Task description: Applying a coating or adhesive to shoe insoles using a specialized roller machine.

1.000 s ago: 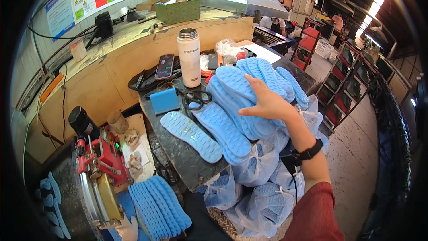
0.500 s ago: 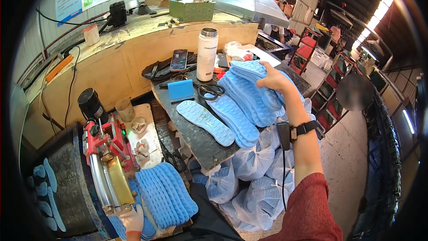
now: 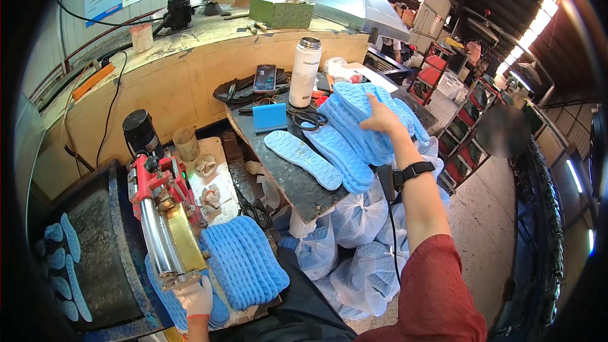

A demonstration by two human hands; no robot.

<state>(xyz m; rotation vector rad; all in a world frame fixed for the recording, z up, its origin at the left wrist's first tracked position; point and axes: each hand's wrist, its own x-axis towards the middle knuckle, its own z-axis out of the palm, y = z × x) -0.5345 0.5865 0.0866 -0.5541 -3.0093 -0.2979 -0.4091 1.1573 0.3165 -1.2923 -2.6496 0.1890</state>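
My right hand [image 3: 382, 116], bare, grips the top of a thick stack of light blue insoles [image 3: 354, 130] at the right of the dark table. Its thumb is on the near side and its fingers reach over the top. Left of the stack lie a smaller pile of blue insoles [image 3: 339, 155] and a single paler insole [image 3: 301, 158]. My left hand [image 3: 195, 294], in a white glove, is at the lower end of a red machine with metal rollers [image 3: 157, 231]. Its fingertips are hidden there. Several blue textured sheets [image 3: 244, 263] stand beside it.
The table also bears a white bottle [image 3: 305, 73], a phone [image 3: 265, 78], black scissors [image 3: 308, 117] and a blue card-like stand [image 3: 270, 118]. Clear bags of blue pieces [image 3: 361, 266] sit below it. At the far left, loose blue pieces lie on a dark belt [image 3: 104, 259].
The view has shifted slightly. My right hand and forearm have moved a little left over the insole stack. My left hand stays by the roller machine.
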